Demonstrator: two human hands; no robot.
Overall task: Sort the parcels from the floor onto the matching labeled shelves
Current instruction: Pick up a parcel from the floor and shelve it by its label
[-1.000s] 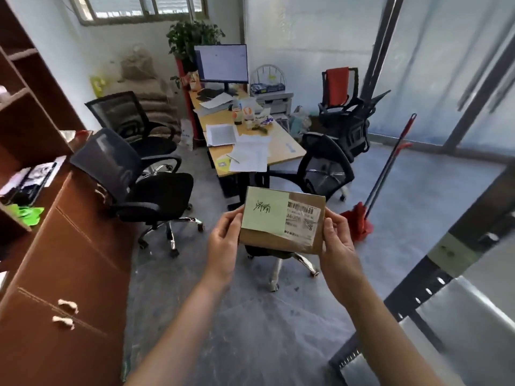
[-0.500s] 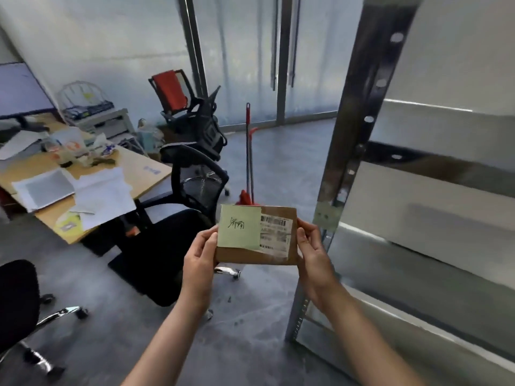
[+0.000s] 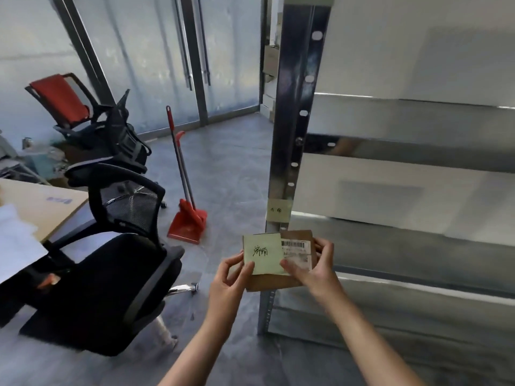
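A small brown cardboard parcel (image 3: pixel 274 282) with a white barcode label and a pale green handwritten note (image 3: pixel 263 253) is held in front of me, low in the middle. My left hand (image 3: pixel 230 280) grips its left edge and the note's corner. My right hand (image 3: pixel 315 267) holds the right side, thumb pressing on the note's lower right corner. Just behind the parcel stands the metal shelf rack (image 3: pixel 390 190), its upright post carrying a similar handwritten shelf label (image 3: pixel 278 210) slightly above the parcel.
A black mesh office chair (image 3: pixel 111 260) stands close on the left, beside a wooden desk (image 3: pixel 41 207) with papers. A red dustpan with broom (image 3: pixel 188 215) leans on the grey floor. Another chair with a red back (image 3: pixel 80 112) stands by the glass doors.
My view has swung right, from the desk and chairs toward the metal rack. The parcel now sits right in front of the labelled post, and my right thumb has shifted onto the note.
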